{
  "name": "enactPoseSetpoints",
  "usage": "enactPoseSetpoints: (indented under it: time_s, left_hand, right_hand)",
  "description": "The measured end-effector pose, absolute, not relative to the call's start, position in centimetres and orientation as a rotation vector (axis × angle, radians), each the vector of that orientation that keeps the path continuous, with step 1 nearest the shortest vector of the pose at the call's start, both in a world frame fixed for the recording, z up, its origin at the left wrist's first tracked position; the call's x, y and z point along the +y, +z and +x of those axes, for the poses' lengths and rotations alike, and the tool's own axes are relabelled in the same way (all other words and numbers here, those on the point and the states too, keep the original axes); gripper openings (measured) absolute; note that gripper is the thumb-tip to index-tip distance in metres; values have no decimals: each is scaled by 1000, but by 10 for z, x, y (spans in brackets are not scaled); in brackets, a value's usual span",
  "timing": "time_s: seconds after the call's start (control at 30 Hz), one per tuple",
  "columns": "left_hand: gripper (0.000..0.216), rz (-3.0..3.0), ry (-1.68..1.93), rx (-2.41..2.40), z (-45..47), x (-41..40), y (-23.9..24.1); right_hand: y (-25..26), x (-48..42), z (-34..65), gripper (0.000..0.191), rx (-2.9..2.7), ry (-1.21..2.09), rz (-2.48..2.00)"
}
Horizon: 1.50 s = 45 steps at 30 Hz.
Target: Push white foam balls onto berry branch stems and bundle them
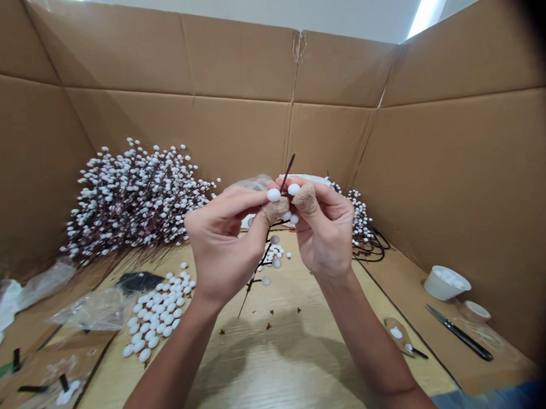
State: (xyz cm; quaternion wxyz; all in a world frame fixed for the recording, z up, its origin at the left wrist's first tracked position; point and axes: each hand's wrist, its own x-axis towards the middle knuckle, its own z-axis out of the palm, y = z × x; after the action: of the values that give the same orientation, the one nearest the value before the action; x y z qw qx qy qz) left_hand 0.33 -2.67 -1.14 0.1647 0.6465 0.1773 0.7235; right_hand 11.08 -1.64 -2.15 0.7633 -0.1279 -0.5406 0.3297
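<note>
Left hand (227, 242) and right hand (325, 229) meet above the pale wooden worktop (243, 372), each closed in a pinch on a thin dark-brown branch (288, 170) bearing white oval berries. Tan wrapping (305, 197) covers both thumb tips. The branch slants, bare tip up between the hands, lower end hanging near the left wrist. One glossy white berry (273, 195) sits at the left fingertips; another is just beside the right thumb. Below, I see loose white oval berries (158, 316) spread at the left, near a crumpled clear plastic bag (95, 309). Behind them rises a dense bundle of white-berried dark stems (133, 197). Off to the right stands a white round cup (438, 289), near a slim black-handled tool (466, 338).
</note>
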Motion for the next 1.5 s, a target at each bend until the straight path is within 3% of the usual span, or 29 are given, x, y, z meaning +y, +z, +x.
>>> enactPoseSetpoints:
  time_s: [0.83, 1.33, 1.5]
  left_hand:
    - [22, 1971, 2098, 472, 0, -18, -11]
    - [11, 1639, 1923, 505, -8, -9, -8]
    - [15, 1533, 1958, 526, -11, 1, -11]
  right_hand:
    - [-22, -10, 109, 15, -1172, 843, -205]
    - [-19, -23, 150, 44, -1459, 990, -349]
    - [-62, -42, 154, 55, -1814, 1134, -802]
